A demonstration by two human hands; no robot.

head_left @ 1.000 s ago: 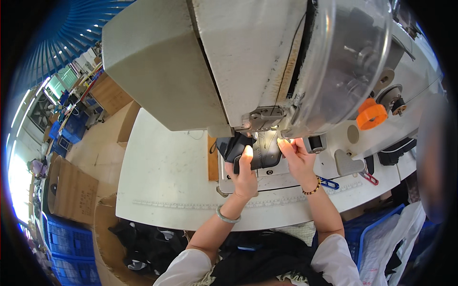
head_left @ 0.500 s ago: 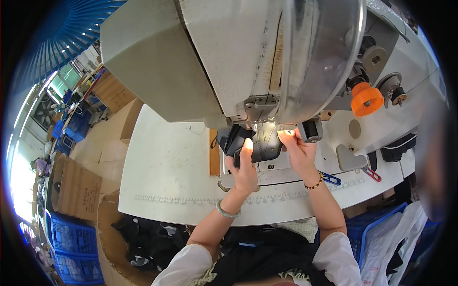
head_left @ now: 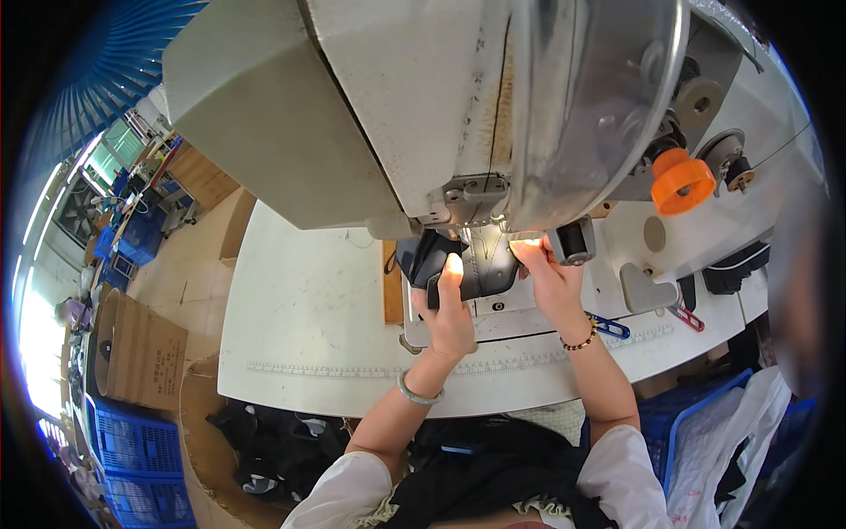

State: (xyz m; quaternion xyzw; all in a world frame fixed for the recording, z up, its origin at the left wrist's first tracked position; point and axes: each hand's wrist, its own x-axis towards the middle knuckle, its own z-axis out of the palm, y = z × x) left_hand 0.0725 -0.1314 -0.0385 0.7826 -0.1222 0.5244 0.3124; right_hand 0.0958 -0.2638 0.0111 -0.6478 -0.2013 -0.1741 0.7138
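A black padded piece (head_left: pixel 496 280) with a smooth, shiny face lies under the needle area of a sewing machine (head_left: pixel 476 196), lit by the machine's lamp. My left hand (head_left: pixel 447 313) grips its left side, thumb on top and fingers underneath. On the right, my right hand (head_left: pixel 553 280) pinches the piece's edge close to the needle, fingertips partly behind the machine's black-ended part (head_left: pixel 575 240). What kind of article the piece is, I cannot make out.
The white table (head_left: pixel 291 300) carries a printed ruler strip (head_left: pixel 352 370). Blue-handled (head_left: pixel 611 327) and red-handled (head_left: pixel 687 319) tools lie to the right. An orange knob (head_left: pixel 682 182) sticks out of the machine. Below left stands a carton (head_left: pixel 201 432) of black pieces; blue crates (head_left: pixel 141 441) flank it.
The machine's head has shifted slightly left in the picture as the view moved. Both hands keep their hold on the black padded piece, almost unmoved.
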